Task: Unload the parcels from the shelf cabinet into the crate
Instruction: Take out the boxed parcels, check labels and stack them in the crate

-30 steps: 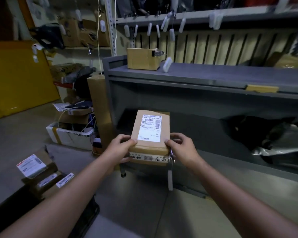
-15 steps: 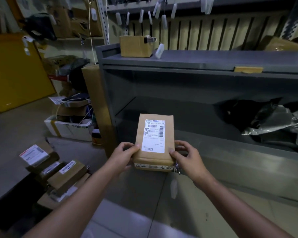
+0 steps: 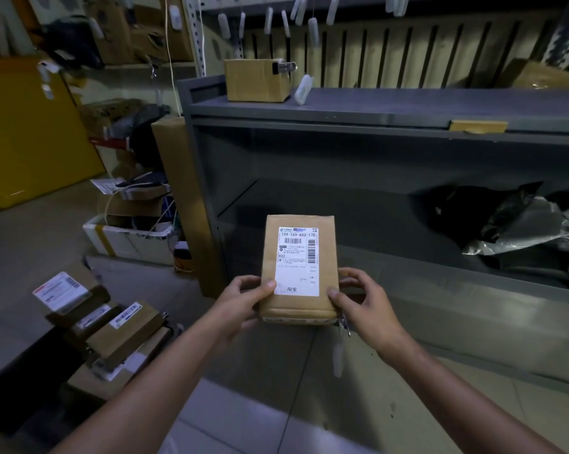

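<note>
A brown cardboard parcel with a white shipping label is held in front of the grey shelf cabinet. My left hand grips its left edge and my right hand grips its right edge. A small white tag on a clip hangs below the parcel's lower right corner. Several labelled brown parcels lie stacked at the lower left; the dark crate under them is barely visible. Black and silver plastic bags lie on the cabinet's lower shelf at the right.
A cardboard box with a clip sits on the cabinet's top. A tall carton leans against the cabinet's left side. A white box of clutter stands on the floor behind it. White tags hang from the rack above.
Both hands have drawn the parcel out of the lower shelf and toward me, holding it more upright. More of the stacked parcels at the lower left has come into view.
</note>
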Demonstrator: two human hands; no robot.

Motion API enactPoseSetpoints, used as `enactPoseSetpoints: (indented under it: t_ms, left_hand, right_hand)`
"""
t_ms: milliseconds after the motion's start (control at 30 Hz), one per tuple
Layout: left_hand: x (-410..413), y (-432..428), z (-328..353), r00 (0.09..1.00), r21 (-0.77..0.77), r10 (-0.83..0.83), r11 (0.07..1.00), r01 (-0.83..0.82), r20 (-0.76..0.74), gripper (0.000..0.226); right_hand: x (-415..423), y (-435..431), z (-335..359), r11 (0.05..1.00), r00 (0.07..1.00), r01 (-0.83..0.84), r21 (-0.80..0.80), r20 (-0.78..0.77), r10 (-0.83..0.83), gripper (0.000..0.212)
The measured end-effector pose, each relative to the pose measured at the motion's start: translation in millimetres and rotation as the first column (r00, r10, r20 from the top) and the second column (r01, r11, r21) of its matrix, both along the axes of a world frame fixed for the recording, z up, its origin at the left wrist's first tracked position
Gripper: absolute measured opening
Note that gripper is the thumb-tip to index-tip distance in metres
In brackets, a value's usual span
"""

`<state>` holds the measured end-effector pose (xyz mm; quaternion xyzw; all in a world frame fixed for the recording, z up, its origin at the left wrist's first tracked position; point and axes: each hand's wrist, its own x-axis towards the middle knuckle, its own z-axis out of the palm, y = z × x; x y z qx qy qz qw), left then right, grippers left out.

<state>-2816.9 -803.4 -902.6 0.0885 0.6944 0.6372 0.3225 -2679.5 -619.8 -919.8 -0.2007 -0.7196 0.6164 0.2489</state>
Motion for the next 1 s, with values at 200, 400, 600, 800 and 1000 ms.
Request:
enactPoseSetpoints:
  t_ms: [200,400,600,800,1000]
  left_hand:
    - [-1.7,-4.0,-2.6,0.997,-0.004,-0.078,0.997,0.078,-0.004,0.056]
    - [-8.5,-3.1,-1.5,0.999,0.062,-0.051,0.997,0.052,-0.018,0.056]
    - [-27.2,-10.6,-0.1,0.987,0.068,-0.159,0.985,0.161,-0.034,0.095]
    - [-31.6,-9.3,10.6,0.867,-0.252,-0.293,0.946,0.202,-0.404,0.129]
    - [-30.7,-7.3,12.8,0.603,-0.294,-0.244,0.956,0.016,-0.759,0.111]
  right_hand:
    - [1.2,-6.0,-1.6,0.999,0.999,-0.028,-0.036,-0.036,0.027,0.031]
    - [-1.2,-14.1,-0.3,1.0,0.998,-0.015,-0.012,-0.066,0.014,0.035]
    - [-1.1,-8.7,3.9,0.999,0.997,-0.032,-0.014,-0.064,0.032,0.038]
    - [-6.2,-10.8,20.5,0.976,0.999,-0.031,-0.216,-0.048,0.021,0.014]
    - [-8.3,-11.1,37.0,0.804,0.997,-0.062,-0.591,-0.002,0.076,0.038]
